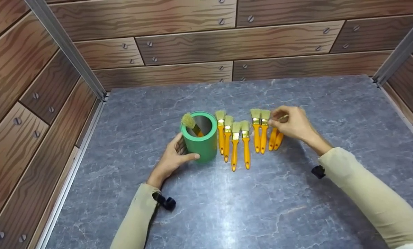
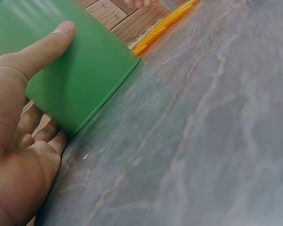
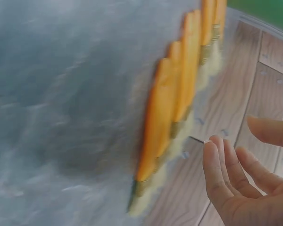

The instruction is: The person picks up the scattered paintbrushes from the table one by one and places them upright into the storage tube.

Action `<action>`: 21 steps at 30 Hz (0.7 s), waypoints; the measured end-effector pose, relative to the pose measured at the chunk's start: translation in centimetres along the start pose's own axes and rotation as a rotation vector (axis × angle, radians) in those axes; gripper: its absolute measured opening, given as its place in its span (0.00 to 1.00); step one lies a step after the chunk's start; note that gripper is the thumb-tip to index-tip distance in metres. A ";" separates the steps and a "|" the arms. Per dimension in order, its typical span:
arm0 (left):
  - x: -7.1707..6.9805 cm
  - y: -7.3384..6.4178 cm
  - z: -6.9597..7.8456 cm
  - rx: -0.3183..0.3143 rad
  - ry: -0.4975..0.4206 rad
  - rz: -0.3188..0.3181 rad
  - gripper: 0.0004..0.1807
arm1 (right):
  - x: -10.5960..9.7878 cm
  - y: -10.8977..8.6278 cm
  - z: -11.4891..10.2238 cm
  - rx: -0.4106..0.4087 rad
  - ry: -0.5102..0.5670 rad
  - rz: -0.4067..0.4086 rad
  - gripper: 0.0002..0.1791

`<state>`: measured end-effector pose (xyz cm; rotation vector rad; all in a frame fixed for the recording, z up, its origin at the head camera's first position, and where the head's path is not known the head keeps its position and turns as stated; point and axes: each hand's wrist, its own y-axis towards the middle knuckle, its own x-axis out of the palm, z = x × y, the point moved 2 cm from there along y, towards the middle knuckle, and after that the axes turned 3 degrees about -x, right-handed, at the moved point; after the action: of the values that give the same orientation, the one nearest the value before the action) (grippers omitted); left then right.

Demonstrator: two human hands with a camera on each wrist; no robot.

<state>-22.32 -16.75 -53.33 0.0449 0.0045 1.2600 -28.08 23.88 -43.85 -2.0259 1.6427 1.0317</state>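
My left hand [image 1: 171, 159] grips a green cylindrical can [image 1: 202, 150] from its left side, with the thumb across the front and the other fingers partly hidden behind it. One paintbrush [image 1: 189, 121] leans inside the can, bristles up over the rim. The right hand [image 1: 291, 122] hovers over the paintbrushes [image 1: 275, 140] at the right end of the group, hiding their bristles in the head view. In the right wrist view its fingers [image 3: 217, 165] are loosely bent and apart from the thumb, holding nothing. The can stands upright on the table.
Several more orange-handled paintbrushes [image 1: 241, 145] lie between the can and the right hand, bristles pointing away from me. The marbled grey table [image 1: 248, 211] is bordered by wood-patterned walls [image 1: 192, 45] at the back and sides.
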 end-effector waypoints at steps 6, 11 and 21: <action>-0.1 0.0 0.0 -0.003 0.005 0.009 0.58 | 0.0 -0.6 2.0 0.022 -0.050 -0.004 0.15; 0.0 0.0 0.0 -0.003 0.005 0.005 0.58 | 0.1 -0.8 3.7 0.111 -0.080 -0.038 0.15; 0.0 -0.1 -0.1 -0.009 0.017 0.004 0.58 | -0.4 -0.9 5.1 0.278 -0.131 -0.090 0.24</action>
<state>-22.23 -16.82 -53.40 0.0266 0.0138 1.2647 -28.91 27.80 -47.20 -1.7942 1.5194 0.8335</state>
